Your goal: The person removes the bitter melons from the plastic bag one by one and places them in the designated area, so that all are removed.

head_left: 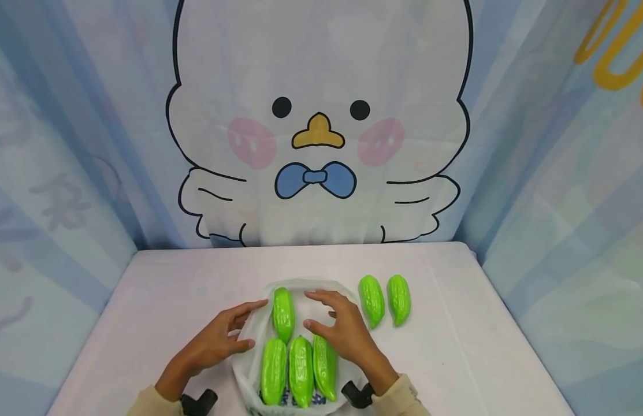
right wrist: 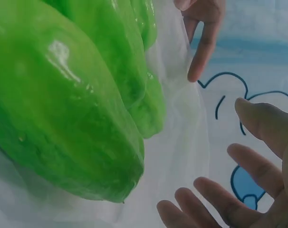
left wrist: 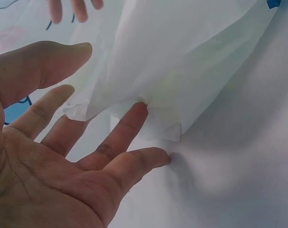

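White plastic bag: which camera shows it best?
The head view: it shows the white plastic bag nearly whole. The left wrist view shows only a side near the left hand; the right wrist view, part behind green vegetables.

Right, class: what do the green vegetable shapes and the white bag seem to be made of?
Green vegetable shapes: probably moulded plastic, glossy; bright highlights and similar forms suggest it, though real waxy skin can't be ruled out.
White bag: likely thin plastic film with a soft, dull finish; it creases, and a faint green tint shows through in the left wrist view.
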### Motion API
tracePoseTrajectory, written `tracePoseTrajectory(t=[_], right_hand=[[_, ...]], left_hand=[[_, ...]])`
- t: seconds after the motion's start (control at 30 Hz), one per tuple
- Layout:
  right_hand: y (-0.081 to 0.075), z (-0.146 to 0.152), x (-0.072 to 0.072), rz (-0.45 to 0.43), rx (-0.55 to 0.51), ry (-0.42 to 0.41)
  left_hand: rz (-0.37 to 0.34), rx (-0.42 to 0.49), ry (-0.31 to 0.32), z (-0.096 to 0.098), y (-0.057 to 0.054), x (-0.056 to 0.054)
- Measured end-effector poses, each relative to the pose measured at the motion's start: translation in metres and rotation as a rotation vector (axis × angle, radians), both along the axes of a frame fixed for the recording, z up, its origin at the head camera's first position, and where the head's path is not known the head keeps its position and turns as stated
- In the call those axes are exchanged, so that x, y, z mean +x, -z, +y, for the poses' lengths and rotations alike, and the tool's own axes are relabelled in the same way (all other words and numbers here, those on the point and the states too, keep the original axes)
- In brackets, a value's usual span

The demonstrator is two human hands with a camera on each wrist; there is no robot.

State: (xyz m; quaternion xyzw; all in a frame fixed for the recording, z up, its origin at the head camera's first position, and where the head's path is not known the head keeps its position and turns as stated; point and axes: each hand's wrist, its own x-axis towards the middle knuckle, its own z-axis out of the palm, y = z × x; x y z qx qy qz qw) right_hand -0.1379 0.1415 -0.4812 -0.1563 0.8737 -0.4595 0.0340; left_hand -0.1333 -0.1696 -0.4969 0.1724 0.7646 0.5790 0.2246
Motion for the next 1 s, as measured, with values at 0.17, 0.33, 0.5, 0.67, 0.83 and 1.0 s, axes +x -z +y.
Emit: tracePoseTrajectory(t=[0.17,0.33,0.5,0.67,0.83,1.0], right_hand=[[0.000,-0.008,-0.003,0.011,0.029,-0.058],[0.001,-0.016,-0.006,0.032,0.104,-0.097],[0.001,-0.023,-0.008,0.019,0.125,-0.125],[0.001,-0.030,-0.011,-0.012,0.155,-0.151],[0.002,-0.037,-0.015,-0.035,0.212,-0.168],[0.001,-0.043,-0.020,-0.066,0.259,-0.171]], left_hand=[[-0.001,-0.001,0.004,0.000,0.000,-0.001],[0.007,-0.015,0.003,0.000,0.000,-0.002],[0.008,-0.032,-0.007,0.000,0.001,-0.001],[0.021,-0.022,-0.002,0.000,0.002,0.001],[0.028,-0.025,0.000,-0.001,0.002,0.001],[0.039,-0.029,-0.001,-0.002,0.001,0.000]])
